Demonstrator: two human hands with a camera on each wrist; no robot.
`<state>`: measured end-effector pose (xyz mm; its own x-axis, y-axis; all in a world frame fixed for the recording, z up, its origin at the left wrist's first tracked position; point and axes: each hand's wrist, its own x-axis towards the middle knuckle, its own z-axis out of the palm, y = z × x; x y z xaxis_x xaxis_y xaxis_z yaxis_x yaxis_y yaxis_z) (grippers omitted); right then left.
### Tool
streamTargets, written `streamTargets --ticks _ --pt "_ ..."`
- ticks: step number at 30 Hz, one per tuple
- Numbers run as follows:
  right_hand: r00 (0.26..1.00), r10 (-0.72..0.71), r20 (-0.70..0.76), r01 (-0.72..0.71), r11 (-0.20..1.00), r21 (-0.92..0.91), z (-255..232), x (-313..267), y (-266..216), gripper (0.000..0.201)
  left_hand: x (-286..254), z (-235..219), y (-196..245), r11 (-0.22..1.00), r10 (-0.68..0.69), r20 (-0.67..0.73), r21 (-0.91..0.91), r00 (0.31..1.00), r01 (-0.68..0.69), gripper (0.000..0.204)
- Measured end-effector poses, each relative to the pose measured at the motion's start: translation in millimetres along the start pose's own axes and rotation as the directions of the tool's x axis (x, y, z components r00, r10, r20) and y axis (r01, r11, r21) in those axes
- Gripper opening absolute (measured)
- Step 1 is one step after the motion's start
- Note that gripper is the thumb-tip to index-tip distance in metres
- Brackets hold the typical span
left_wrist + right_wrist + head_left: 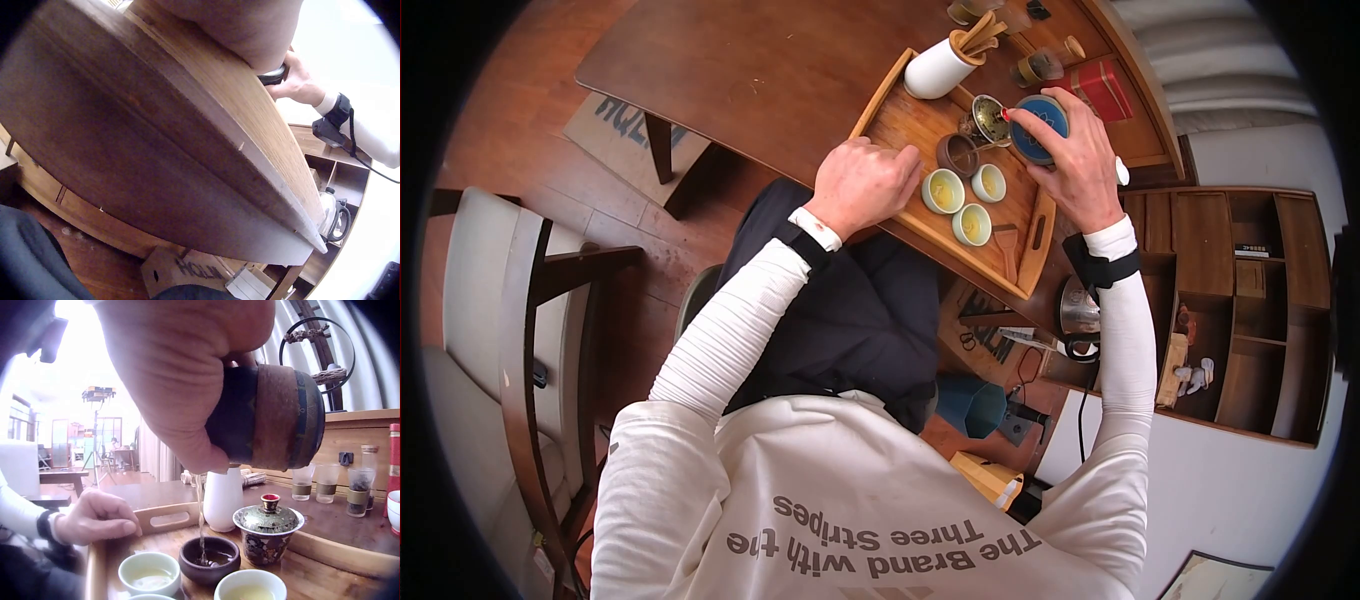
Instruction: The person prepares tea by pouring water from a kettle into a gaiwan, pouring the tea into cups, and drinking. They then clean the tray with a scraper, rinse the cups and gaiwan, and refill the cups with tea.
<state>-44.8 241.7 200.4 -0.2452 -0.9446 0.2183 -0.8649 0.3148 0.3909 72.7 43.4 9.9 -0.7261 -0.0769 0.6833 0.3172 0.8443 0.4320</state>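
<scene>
My right hand (pixel 1080 150) grips a blue vessel (pixel 275 419) with a brown band, tilted on its side. A thin stream of liquid falls from it into a small dark bowl (pixel 209 561) on the wooden tray (pixel 900 108). Beside the bowl stand three pale cups (pixel 943 190) holding yellowish liquid. A patterned lidded bowl (pixel 267 540) with a red knob is close by. Loosely curled and holding nothing, my left hand (pixel 865 185) rests at the tray's near edge, left of the cups; its fingertips are partly hidden.
A white holder (pixel 935 70) with wooden tools stands at the tray's far end. A wooden scoop (pixel 1007 250) lies at its near right corner. Past the tray are glasses (pixel 358 494) and a red box (pixel 1100 90). A metal kettle (pixel 1078 308) is low on the right.
</scene>
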Motion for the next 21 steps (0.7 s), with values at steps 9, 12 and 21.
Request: streamTargets --ticks 9,12,21 --pt "1.0 -0.024 -0.015 0.024 0.999 0.025 8.1 -0.5 0.6 0.064 0.2 0.5 -0.2 1.0 0.006 -0.01 0.0 1.0 -0.006 0.016" --pt "0.999 -0.03 -0.012 0.03 0.999 0.028 10.5 -0.5 -0.8 0.063 0.3 0.8 -0.3 1.0 0.005 -0.009 -0.002 1.0 -0.005 0.016" --pt "1.0 -0.008 -0.001 0.008 0.999 0.038 17.8 -3.8 -4.9 0.062 0.3 0.0 -0.2 1.0 0.01 -0.012 0.006 1.0 -0.01 0.015"
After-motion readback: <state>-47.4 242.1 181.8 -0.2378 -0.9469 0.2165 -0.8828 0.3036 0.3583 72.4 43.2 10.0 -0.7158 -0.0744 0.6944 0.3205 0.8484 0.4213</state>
